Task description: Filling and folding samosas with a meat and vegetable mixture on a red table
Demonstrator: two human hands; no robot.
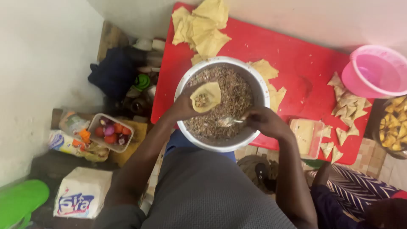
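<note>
White packet (82, 193), floor, lower left

A person seen from above, with 2 bare forearms and no sleeves in view. The left hand (183, 105) and right hand (266, 122) wear no gloves, rings or watch. A grey, finely textured garment covers the lap, and blue cloth shows just beyond it.

From my feed: pale plaster wall (34, 63) on the left, tiled floor (373, 163), low red tabletop (296, 59), dim light.
</note>
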